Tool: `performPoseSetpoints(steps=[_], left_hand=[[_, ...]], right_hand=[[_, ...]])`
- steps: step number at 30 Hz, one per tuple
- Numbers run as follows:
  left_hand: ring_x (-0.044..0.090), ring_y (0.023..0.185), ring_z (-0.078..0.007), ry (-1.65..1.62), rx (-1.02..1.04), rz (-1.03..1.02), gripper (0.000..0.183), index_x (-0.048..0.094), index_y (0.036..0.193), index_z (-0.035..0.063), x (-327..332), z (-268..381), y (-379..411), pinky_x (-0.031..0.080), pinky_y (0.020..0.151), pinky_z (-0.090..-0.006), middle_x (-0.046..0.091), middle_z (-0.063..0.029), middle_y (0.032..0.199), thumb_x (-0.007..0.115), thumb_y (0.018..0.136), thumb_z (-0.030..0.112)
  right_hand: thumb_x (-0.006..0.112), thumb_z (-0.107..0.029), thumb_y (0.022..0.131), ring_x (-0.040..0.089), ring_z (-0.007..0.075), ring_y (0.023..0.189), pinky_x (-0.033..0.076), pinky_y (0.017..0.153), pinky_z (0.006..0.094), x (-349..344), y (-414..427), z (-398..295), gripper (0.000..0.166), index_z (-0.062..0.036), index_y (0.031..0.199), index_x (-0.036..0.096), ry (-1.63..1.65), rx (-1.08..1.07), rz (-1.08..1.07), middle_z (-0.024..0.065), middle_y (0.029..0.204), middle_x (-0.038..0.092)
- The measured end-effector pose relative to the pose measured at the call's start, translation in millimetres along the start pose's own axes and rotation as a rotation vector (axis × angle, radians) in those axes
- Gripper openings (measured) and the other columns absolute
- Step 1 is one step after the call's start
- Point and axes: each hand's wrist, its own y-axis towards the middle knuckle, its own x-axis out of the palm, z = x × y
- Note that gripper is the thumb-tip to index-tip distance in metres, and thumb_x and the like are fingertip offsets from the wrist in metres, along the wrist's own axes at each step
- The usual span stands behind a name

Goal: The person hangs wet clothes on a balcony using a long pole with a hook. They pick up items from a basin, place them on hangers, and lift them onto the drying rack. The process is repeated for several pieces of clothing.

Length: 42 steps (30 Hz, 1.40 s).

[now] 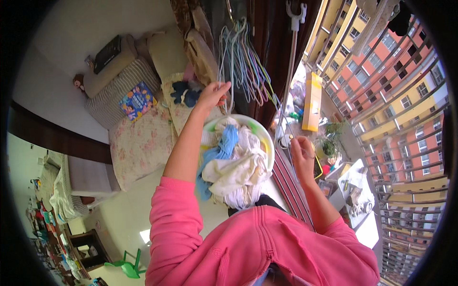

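A bunch of coloured clothes hangers (pixel 247 64) dangles from a metal hook beside the dark door frame. My left hand (pixel 214 95) is closed around the lower end of a pale hanger (pixel 232 71) at the bunch's left side. Off to the right, my right hand (pixel 303 157) grips a thin bluish hanger (pixel 282 114), which slants up toward the bunch. Below and between my hands stands a round basin (pixel 271 150) with a white rim. Crumpled white laundry (pixel 236 169) and a light blue cloth (pixel 226 143) fill it, some hanging over the near side.
A clothes pole with a forked tip (pixel 295 19) stands along the door frame. Sliding-door tracks (pixel 291 186) run at right, beyond which are a cardboard box (pixel 312 103), potted plants (pixel 329 144) and window bars. A sofa (pixel 139 143) and green plastic chair (pixel 129 266) are left.
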Motion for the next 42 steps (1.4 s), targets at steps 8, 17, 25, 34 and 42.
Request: performPoseSetpoints(steps=[8, 17, 25, 34, 42], left_hand=[[0.054, 0.067, -0.0209, 0.349, 0.262, 0.467, 0.017, 0.048, 0.094, 0.0047, 35, -189, -88, 0.044, 0.063, -0.0325, 0.055, -0.0095, 0.078, 0.057, 0.083, 0.014], [0.062, 0.081, -0.0345, 0.963, -0.256, 0.196, 0.056, 0.037, 0.104, 0.0039, 153, -206, -129, 0.050, 0.066, -0.0449, 0.060, -0.0205, 0.089, 0.063, 0.073, 0.042], [0.063, 0.082, -0.0285, -0.070, -0.473, 0.087, 0.025, 0.049, 0.102, 0.0026, 109, -238, -142, 0.051, 0.071, -0.0401, 0.060, -0.0144, 0.096, 0.055, 0.082, 0.017], [0.055, 0.093, -0.0179, -0.449, -0.358, 0.157, 0.025, 0.047, 0.115, 0.0102, 52, -115, -177, 0.046, 0.079, -0.0342, 0.055, -0.0057, 0.107, 0.046, 0.091, 0.019], [0.058, 0.085, -0.0152, -0.360, -0.208, 0.154, 0.022, 0.051, 0.105, 0.0067, 45, -65, -179, 0.050, 0.069, -0.0303, 0.057, -0.0042, 0.098, 0.050, 0.090, 0.022]], right_hand=[[0.049, -0.023, 0.093, 0.037, 0.0020, 0.052, 0.029, 0.045, 0.0178, -61, -15, 64, 0.023, -0.0020, 0.089, 0.056, 0.122, 0.197, -0.026, -0.0047, 0.065, 0.045], [0.054, -0.021, 0.090, 0.050, 0.0101, 0.072, 0.043, 0.071, 0.0252, -57, -15, 82, 0.022, -0.0012, 0.099, 0.055, 0.411, 0.302, -0.066, 0.0033, 0.087, 0.056], [0.050, -0.020, 0.092, 0.049, 0.0106, 0.071, 0.043, 0.084, 0.0316, -44, -19, 78, 0.020, -0.0013, 0.097, 0.053, 0.609, 0.276, -0.214, 0.0019, 0.077, 0.052], [0.048, -0.024, 0.092, 0.041, 0.0126, 0.067, 0.039, 0.081, 0.0348, 16, 5, 18, 0.017, -0.0077, 0.091, 0.052, 0.915, 0.203, -0.396, -0.0014, 0.070, 0.041], [0.050, -0.024, 0.092, 0.047, 0.0104, 0.068, 0.039, 0.065, 0.0246, 43, 27, 6, 0.025, 0.0001, 0.091, 0.055, 0.575, 0.082, -0.705, 0.0023, 0.072, 0.050]])
